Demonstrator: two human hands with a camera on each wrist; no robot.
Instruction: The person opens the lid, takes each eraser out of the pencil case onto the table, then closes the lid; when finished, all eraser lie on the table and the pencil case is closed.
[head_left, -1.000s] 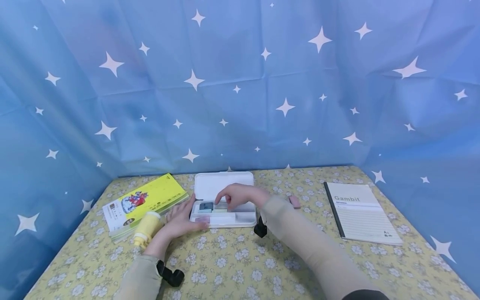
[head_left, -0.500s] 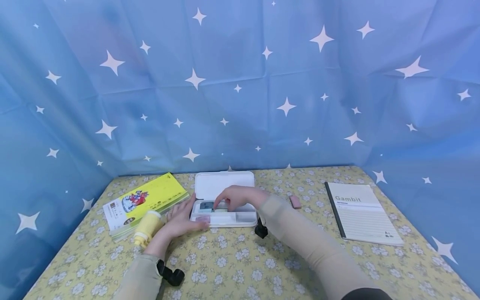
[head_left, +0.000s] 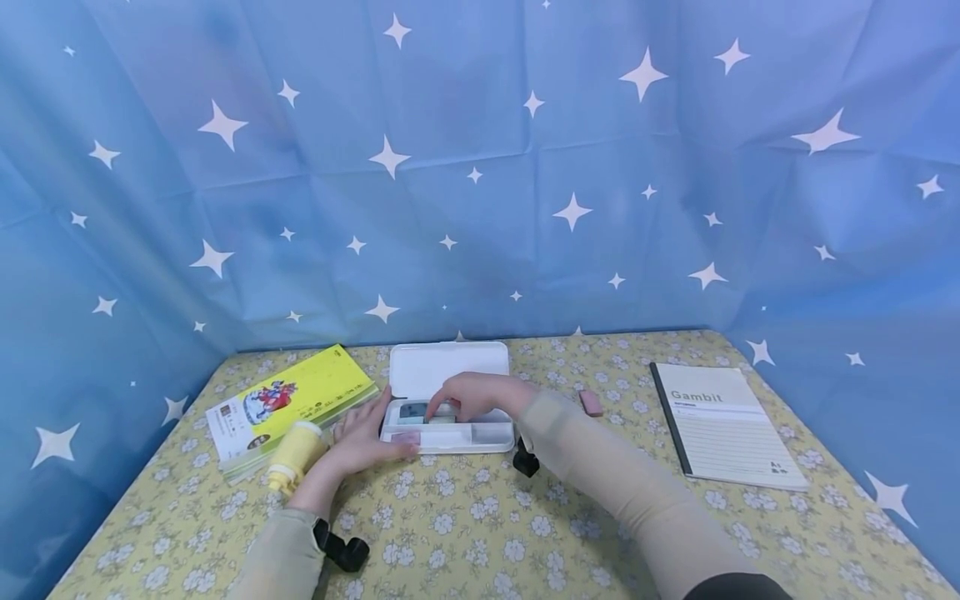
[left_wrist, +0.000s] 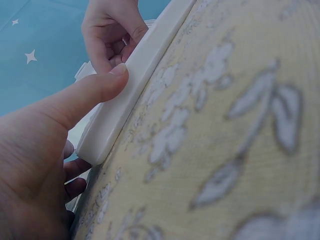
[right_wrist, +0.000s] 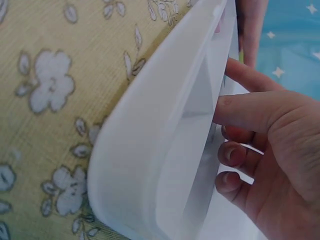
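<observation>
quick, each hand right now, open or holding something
Left hand: holding the left end of the white case.
Right hand: reaching into the case; whether holding anything cannot be told.

Gambit notebook (head_left: 723,429), yellow book (head_left: 318,387), pale bottle (head_left: 296,454) lying beside it, flowered tablecloth (head_left: 480,521), starry blue curtain (head_left: 457,100)

Beige sleeves (head_left: 637,492), black wrist cameras (head_left: 347,554)

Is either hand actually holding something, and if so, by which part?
The left hand holds the case by its left end, at the near corner. Whether the right hand grips anything inside cannot be told.
</observation>
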